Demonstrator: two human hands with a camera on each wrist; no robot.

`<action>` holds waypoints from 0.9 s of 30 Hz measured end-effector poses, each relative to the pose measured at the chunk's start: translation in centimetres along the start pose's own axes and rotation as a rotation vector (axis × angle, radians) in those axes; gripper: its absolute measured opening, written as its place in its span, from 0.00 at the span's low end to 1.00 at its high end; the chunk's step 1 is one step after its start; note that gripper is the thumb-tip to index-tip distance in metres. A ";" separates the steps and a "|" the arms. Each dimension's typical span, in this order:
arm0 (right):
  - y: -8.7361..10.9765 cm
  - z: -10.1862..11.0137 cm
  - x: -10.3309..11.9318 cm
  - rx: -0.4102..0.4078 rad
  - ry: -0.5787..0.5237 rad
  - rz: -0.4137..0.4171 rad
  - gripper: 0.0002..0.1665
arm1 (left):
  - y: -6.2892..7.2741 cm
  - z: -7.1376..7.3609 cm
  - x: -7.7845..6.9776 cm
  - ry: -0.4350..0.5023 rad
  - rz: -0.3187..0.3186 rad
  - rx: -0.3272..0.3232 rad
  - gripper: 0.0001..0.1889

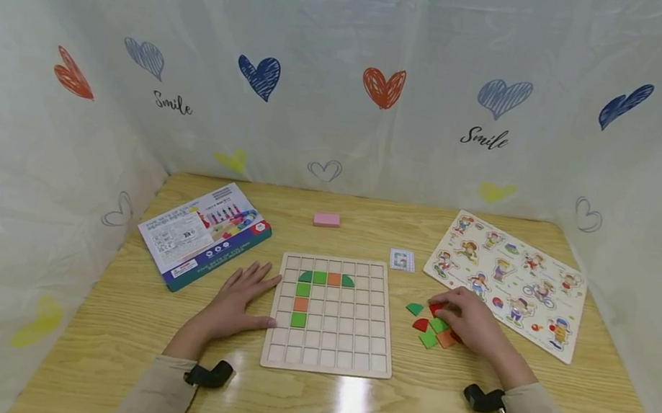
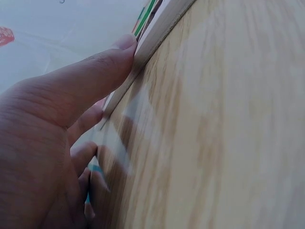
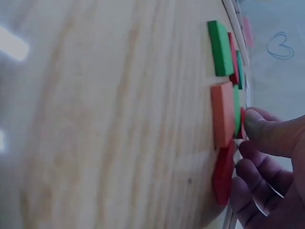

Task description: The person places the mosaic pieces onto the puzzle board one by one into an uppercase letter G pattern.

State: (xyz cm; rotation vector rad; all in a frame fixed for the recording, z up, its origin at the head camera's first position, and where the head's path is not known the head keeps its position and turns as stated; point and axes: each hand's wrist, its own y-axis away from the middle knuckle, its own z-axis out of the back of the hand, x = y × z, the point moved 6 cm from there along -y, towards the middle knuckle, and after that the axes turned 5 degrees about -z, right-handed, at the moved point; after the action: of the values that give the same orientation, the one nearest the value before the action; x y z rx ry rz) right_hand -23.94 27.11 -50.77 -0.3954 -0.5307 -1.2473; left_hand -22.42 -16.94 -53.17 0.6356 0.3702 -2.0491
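Observation:
A wooden grid board point(image 1: 334, 316) lies on the table, with light green and orange square tiles and dark green quarter-round tiles in its upper left cells. My left hand point(image 1: 236, 300) rests beside it, fingers spread and thumb touching the board's edge; in the left wrist view, the thumb point(image 2: 102, 69) is against that edge. Right of the board, my right hand point(image 1: 469, 321) pinches a red tile point(image 1: 436, 309), partly hidden by the fingers. Around it lie a dark green quarter-round tile point(image 1: 414, 309), a red quarter-round tile point(image 1: 420, 324), green tiles point(image 1: 429, 338) and an orange tile point(image 3: 222, 117).
A small pattern card point(image 1: 402, 260) lies behind the board's right corner, and a pink block point(image 1: 326, 220) farther back. A printed box point(image 1: 204, 236) is at the left. The wooden picture puzzle point(image 1: 509, 284) lies at the right, just beyond my right hand. A patterned curtain point(image 1: 331, 126) borders the table.

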 end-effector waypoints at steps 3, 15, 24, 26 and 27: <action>0.1 0.2 -0.1 0.021 -0.007 0.004 0.13 | 0.0 -0.1 0.1 -0.002 0.002 0.000 0.48; 0.0 0.0 -0.4 0.062 -0.007 0.024 0.13 | -0.1 0.0 -0.1 0.001 0.005 -0.005 0.48; -0.1 0.0 0.0 0.076 -0.018 0.040 0.11 | 0.0 -0.1 0.0 0.006 0.008 0.002 0.48; -0.1 0.0 0.0 0.080 -0.023 0.050 0.12 | 0.0 -0.1 0.1 0.007 0.009 0.004 0.48; -0.1 0.0 0.1 0.082 -0.022 0.057 0.12 | -0.1 -0.1 0.0 0.007 0.007 0.004 0.48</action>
State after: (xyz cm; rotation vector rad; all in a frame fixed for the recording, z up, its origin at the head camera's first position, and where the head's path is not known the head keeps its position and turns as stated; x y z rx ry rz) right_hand -24.01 27.07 -50.72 -0.3535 -0.5840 -1.1637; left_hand -22.46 -16.90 -53.26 0.6460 0.3681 -2.0412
